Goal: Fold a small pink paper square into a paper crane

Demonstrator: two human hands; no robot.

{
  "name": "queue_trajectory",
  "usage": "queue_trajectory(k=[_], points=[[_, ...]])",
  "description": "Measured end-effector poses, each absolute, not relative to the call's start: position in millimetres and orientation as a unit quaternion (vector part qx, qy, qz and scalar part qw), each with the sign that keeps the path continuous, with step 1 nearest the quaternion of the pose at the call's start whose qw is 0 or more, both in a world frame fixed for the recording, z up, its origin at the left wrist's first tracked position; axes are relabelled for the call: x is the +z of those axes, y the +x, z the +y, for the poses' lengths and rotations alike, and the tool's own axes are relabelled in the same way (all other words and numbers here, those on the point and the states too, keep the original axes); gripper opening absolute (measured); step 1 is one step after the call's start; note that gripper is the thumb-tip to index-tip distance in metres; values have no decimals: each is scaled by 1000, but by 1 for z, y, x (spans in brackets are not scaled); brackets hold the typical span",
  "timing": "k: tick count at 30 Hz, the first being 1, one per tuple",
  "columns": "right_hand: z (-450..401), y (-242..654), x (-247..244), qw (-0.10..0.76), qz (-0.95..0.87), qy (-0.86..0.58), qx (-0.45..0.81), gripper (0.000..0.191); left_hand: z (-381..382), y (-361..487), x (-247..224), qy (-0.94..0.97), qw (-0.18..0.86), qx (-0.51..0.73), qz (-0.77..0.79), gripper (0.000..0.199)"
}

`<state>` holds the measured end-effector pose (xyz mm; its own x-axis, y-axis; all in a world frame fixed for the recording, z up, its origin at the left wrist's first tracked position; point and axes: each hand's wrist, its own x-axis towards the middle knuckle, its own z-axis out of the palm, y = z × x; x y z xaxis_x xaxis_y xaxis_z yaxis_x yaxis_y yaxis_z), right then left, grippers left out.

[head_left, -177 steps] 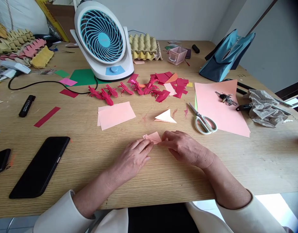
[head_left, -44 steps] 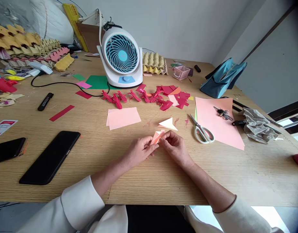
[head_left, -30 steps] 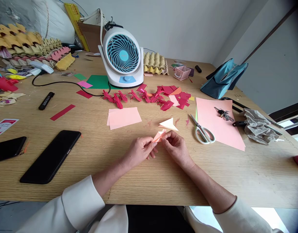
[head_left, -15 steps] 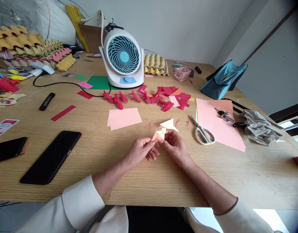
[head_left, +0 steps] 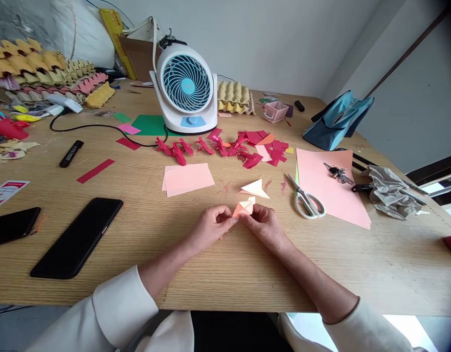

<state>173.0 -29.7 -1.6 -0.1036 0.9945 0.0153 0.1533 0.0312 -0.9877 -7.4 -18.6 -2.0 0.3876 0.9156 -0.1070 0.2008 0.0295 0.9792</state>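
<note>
A small folded piece of light pink paper is pinched between both hands near the middle of the table. My left hand grips its lower left corner with thumb and fingers. On the right side of the same piece, my right hand closes with thumb and fingertips. Just beyond it lies another folded pale paper with pointed ends, touched by neither hand. Two flat pink paper pieces lie further left, and white-handled scissors rest to the right.
Behind the hands stretch red folded paper pieces and a white fan. Pink sheets with keys and a blue bag are at the right. A black phone lies at the left.
Both hands have shifted slightly on the folded pink paper, which sits a little lower and further right. The left hand's lower fingers, spread before, are now curled in.
</note>
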Motion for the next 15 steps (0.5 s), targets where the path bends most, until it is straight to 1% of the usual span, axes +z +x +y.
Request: queue_trajectory(k=[6,10,12,15], points=[[-30,178,-1,434,-588,-479,487,47,-18,-7,-1,575,616,303,445,35],[-31,179,2,428,-593,-482,482,48,-19,-7,3,554,633,307,446,36],[-32,178,5,431,-589,-482,485,48,-19,-7,3,545,635,313,449,38],[-32,175,6,438,-581,-457,512,41,-18,-7,0,537,636,326,449,39]])
